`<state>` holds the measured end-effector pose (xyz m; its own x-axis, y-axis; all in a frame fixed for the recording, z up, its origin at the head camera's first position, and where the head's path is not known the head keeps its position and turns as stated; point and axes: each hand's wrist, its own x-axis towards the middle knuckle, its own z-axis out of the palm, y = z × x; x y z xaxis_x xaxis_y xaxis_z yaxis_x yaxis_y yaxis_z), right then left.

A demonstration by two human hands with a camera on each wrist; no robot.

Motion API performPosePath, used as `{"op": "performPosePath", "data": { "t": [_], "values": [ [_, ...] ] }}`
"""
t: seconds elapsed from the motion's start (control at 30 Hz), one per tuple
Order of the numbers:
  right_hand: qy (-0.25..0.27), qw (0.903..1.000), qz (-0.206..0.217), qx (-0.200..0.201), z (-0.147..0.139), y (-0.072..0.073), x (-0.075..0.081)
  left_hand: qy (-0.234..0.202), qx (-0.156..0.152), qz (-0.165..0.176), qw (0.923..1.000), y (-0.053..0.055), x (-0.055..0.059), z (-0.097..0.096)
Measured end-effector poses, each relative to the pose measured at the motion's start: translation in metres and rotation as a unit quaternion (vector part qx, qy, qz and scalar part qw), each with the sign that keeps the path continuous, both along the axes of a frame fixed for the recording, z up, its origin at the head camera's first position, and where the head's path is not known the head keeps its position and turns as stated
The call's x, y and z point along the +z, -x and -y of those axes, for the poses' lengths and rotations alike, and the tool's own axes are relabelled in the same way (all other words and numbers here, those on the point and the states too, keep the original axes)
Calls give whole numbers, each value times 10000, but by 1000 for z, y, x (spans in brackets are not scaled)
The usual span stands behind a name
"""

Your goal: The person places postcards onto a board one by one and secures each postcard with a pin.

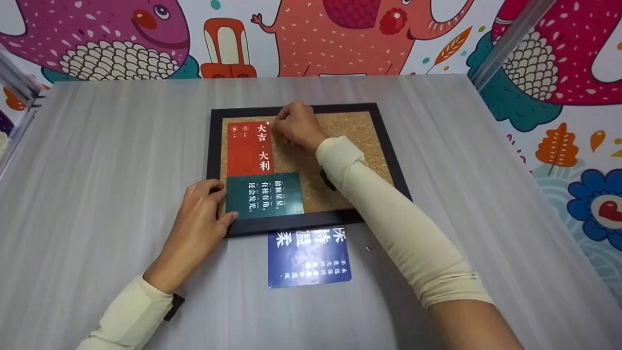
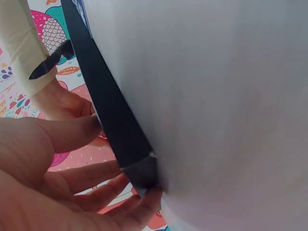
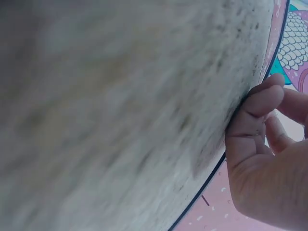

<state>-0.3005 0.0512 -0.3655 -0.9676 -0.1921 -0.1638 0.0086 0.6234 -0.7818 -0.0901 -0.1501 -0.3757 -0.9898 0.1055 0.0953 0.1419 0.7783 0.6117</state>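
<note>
A black-framed cork board (image 1: 340,141) lies on the table. My left hand (image 1: 201,214) grips its near left corner, thumb on the near edge and fingers at the left side. In the left wrist view, fingers of that hand (image 2: 72,183) touch the frame's dark corner (image 2: 139,168). On the cork lies a red card (image 1: 248,150), with a green card (image 1: 262,197) below it. A small pale pin head (image 1: 267,123) shows at the red card's upper right corner. Right beside it, my right hand (image 1: 299,126) has curled fingers against the cork; anything between the fingertips is hidden.
A blue card (image 1: 309,262) lies on the grey table (image 1: 121,146) just in front of the board. A tiny shiny thing (image 1: 368,248), too small to identify, sits to its right. A patterned wall (image 1: 340,39) stands behind the table.
</note>
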Motion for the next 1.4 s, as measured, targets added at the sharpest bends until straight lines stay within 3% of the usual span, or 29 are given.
{"op": "performPosePath", "data": {
  "t": [0.17, 0.5, 0.77, 1.03, 1.4],
  "values": [
    [52, 9997, 22, 232, -10, -9, 3, -33, 26, 61, 10000, 0, 1, 2],
    [-38, 9973, -360, 646, -35, -24, 0, -27, 16, 120, 9999, 0, 0, 0],
    [-333, 9943, -621, 803, -52, -36, -2, -56, 8, 128, 9999, 1, -1, -1],
    [-199, 9921, -713, 1012, -67, -52, 1, 45, -27, -107, 9999, 1, -3, -1],
    [-184, 9890, -890, 1170, -83, -75, 7, 1, 18, -26, 10000, 0, -2, -2]
  ]
}}
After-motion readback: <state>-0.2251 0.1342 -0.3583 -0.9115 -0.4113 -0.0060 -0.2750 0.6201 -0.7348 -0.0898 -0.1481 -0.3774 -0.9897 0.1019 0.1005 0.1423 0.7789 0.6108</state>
